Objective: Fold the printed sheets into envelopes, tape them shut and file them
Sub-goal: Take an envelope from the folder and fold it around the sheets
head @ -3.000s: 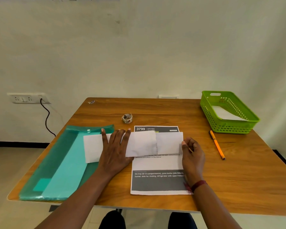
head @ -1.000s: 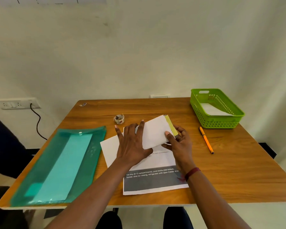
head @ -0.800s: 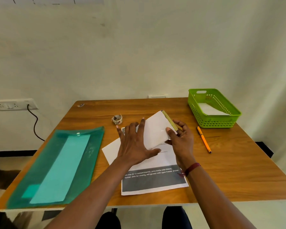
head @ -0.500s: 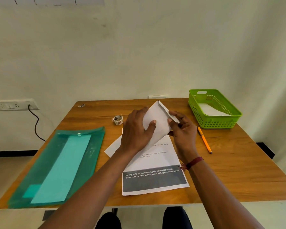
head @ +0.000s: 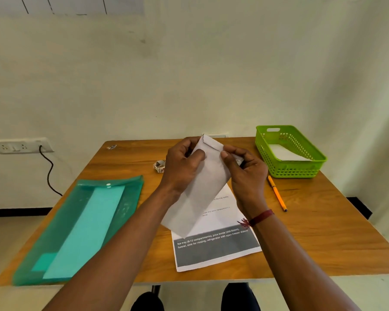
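Observation:
A long white folded sheet (head: 200,194) is raised off the table, tilted, its top end highest. My left hand (head: 182,167) grips its upper left edge, thumb on the front. My right hand (head: 245,169) pinches the upper right edge near the top fold. Under it a printed sheet (head: 218,248) with a grey band of text lies flat on the wooden table (head: 323,232). A small roll of tape (head: 159,166) sits just left of my left hand. A green translucent file folder (head: 81,225) lies at the left.
A green plastic basket (head: 290,151) with white paper in it stands at the back right. An orange pen (head: 277,193) lies in front of it. A wall socket (head: 20,145) with a black cable is at the left. My knees show below the table's front edge.
The folded sheet was lying flat under my left palm; both hands have since lifted it off the table, turned it upright and raised it higher.

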### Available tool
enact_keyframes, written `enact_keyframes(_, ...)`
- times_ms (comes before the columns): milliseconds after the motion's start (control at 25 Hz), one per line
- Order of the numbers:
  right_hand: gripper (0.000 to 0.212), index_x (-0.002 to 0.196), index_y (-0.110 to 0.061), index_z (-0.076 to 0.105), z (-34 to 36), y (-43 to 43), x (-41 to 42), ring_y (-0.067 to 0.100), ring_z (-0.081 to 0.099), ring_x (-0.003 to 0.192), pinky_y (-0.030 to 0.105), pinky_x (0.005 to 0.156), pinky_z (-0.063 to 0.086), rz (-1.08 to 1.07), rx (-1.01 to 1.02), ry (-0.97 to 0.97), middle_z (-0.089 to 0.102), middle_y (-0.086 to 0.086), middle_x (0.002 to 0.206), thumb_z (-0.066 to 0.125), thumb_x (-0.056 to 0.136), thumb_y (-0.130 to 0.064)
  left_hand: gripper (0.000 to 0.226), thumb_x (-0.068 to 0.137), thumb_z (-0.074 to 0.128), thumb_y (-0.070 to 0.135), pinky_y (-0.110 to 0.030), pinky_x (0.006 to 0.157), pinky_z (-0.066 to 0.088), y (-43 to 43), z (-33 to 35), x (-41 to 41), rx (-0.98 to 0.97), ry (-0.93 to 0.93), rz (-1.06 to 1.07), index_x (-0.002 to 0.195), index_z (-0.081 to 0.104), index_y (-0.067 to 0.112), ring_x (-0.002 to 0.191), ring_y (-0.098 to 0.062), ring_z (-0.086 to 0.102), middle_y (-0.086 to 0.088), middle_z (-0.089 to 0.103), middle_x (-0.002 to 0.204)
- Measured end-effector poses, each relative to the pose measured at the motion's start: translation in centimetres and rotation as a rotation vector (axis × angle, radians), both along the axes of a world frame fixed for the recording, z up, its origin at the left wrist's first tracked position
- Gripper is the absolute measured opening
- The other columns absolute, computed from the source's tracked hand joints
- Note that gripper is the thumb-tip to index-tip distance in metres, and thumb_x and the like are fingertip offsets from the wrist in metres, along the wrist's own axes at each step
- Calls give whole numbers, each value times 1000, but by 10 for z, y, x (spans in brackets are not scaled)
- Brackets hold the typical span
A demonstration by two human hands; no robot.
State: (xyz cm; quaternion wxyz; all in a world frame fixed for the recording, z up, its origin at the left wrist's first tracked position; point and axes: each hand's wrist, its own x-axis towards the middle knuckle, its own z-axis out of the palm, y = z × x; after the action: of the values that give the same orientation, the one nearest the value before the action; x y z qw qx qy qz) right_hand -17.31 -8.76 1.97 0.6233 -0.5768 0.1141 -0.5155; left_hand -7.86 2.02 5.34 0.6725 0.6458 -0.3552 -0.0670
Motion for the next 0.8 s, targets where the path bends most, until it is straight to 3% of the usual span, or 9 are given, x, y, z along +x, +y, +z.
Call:
enact_keyframes(40,16,91,-26,77,4,2,1,12,69,90,22,74,53,-1,-16,-18,75,-3,96,76,82,-13,8,81,70,33,-17,61,50,0,4,-1,-8,-7,16,89,70,29,75,-4,63,9,71,86)
enact_keyframes(160,20,93,-29,75,17,8,1,12,70,89,20,72,54,28,-53,-55,74,-4,96,79,80,-15,18,82,74,46,-17,59,51,0,14,0,38,-162,113,83,69,28,72,-6,65,12,70,79)
enact_keyframes(400,24,104,-27,70,29,12,-1,4,64,75,18,67,52,-6,-114,-63,72,-9,79,64,90,-8,19,91,68,34,-15,56,46,7,21,-1,-50,-149,93,72,70,29,61,-2,58,15,65,65)
enact_keyframes(560,31,115,-31,64,28,10,-1,11,52,68,40,67,49,-24,-140,-51,63,-10,66,54,97,-8,28,93,66,32,-19,56,47,11,19,0,-91,-55,70,66,68,27,58,-2,54,14,61,60)
enact_keyframes(800,34,123,-30,59,22,10,0,23,50,72,51,65,48,9,-136,-14,59,8,76,47,101,-9,21,92,67,29,-20,57,48,11,12,-1,-101,-7,88,76,74,18,62,-5,56,4,66,66)
